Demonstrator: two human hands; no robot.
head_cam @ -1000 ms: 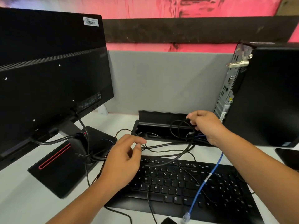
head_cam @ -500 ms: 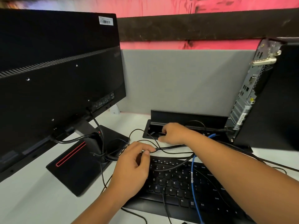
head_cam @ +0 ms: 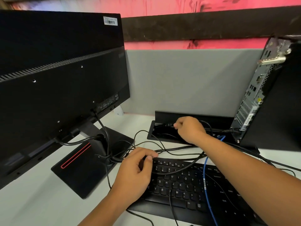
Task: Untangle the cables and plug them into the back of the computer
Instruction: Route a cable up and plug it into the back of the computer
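Pinching tangled black cables (head_cam: 177, 150) in left hand (head_cam: 136, 167) fingers; right hand (head_cam: 189, 129) fingers' grip unclear at the desk box (head_cam: 164, 132).

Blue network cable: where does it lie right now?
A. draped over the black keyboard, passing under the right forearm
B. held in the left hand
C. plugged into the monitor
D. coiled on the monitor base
A: the blue network cable runs down across the black keyboard from under the right forearm.
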